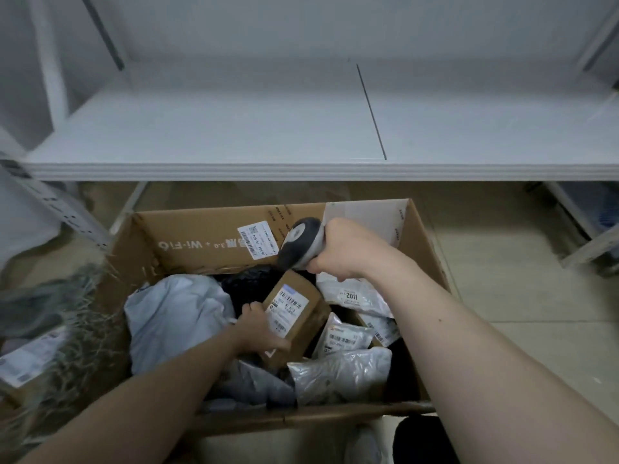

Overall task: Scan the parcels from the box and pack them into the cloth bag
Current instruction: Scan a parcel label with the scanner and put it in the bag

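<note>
The left hand grips a small brown parcel in the cardboard box, label tilted up so the barcode scanner, clasped in the right hand, can read it. The blurred cloth bag probably lies left.

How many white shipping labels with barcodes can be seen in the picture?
7: carton wall label; held brown box label; "2011" bag label; two labels right; two left on the cloth bag's parcel. Others may be hidden.
</note>
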